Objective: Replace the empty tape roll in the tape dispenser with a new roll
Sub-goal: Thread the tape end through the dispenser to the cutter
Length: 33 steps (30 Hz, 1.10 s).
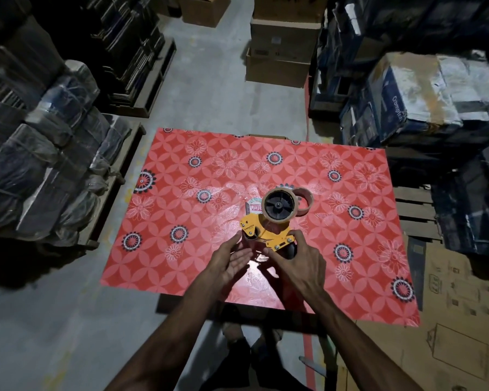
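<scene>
An orange tape dispenser (261, 231) stands on the red flowered table (198, 210). A roll of clear-brown tape (278, 205) sits on its black hub. Behind it to the right lies a bare cardboard core (305, 199). My right hand (292, 262) grips the dispenser's dark handle from the right. My left hand (232, 256) is beside the dispenser's front roller, fingers apart, fingertips at the orange plate. A strip of clear tape seems to run between my hands, hard to make out.
Wrapped bundles on pallets (54, 153) stand left of the table. Blue wrapped cartons (424, 103) are stacked at right. Cardboard boxes (283, 52) stand beyond the far edge, and flattened cardboard (458, 320) lies at the lower right.
</scene>
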{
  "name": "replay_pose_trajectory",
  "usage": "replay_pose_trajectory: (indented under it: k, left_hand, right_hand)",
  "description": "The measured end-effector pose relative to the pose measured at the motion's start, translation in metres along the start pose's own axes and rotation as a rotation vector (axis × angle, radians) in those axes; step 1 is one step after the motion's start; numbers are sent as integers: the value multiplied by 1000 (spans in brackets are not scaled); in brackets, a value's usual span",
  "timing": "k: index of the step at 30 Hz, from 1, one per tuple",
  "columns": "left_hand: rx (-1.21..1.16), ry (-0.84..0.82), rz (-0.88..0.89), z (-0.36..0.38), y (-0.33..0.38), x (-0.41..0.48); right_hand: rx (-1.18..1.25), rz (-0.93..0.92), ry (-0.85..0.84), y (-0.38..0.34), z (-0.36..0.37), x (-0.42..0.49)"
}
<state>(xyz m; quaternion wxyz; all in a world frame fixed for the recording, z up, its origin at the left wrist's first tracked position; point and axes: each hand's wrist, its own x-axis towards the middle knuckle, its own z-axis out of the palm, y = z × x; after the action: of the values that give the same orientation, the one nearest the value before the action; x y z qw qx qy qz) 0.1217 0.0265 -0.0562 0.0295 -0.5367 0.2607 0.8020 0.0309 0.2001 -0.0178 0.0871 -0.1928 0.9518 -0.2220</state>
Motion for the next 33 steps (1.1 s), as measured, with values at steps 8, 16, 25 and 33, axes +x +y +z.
replay_pose_trajectory:
  k: [8, 16, 25, 33]
  left_hand:
    - [-177, 17, -132, 2, 13, 14]
    - [-299, -65, -74, -1, 17, 14]
    - [-207, -104, -102, -5, 31, 5]
    - [71, 59, 38, -10, 55, 18]
  right_hand:
    - [26, -83, 87, -5, 10, 3]
    - [40, -95, 107, -1, 13, 11]
    - [125, 18, 3, 1, 14, 20]
    - [524, -116, -181, -10, -12, 10]
